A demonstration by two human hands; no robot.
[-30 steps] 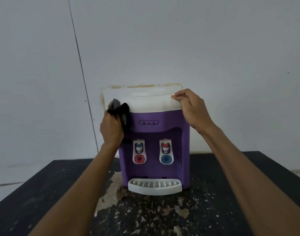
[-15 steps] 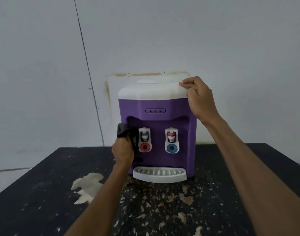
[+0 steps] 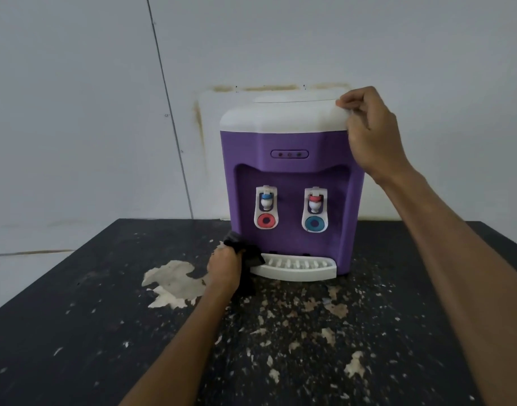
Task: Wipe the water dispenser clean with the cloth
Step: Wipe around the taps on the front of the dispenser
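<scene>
Water dispenser [image 3: 289,159] stands upright near the back edge of a dark table [image 3: 75,317], close to the pale wall [image 3: 75,112]. Body is purple, with a white top [image 3: 280,117]. Front recess holds two taps: the one on the viewer's left [image 3: 266,210] has a blue cap over a red disc, and the one on the viewer's right [image 3: 315,213] has a red cap over a blue disc. A small oval indicator panel [image 3: 289,154] sits above the recess, and a white ribbed drip tray [image 3: 298,266] projects at the base. Left hand [image 3: 225,269] is low, at the dispenser's bottom front corner on the viewer's left, fingers clenched around a bunched black cloth [image 3: 245,259]. The cloth is against the purple corner and overlaps the near end of the drip tray, with a loose fold trailing down towards the table surface. Right hand [image 3: 371,133] is high, fingers curled over the upper corner of the white top on the viewer's right and grasping it, with the forearm crossing in front of that side of the body. The table finish is badly flaked, with a large pale bare patch [image 3: 172,281] just beside the left hand and many small chips scattered in front of the dispenser. Brownish stain lines [image 3: 198,118] mark the wall behind the unit.
</scene>
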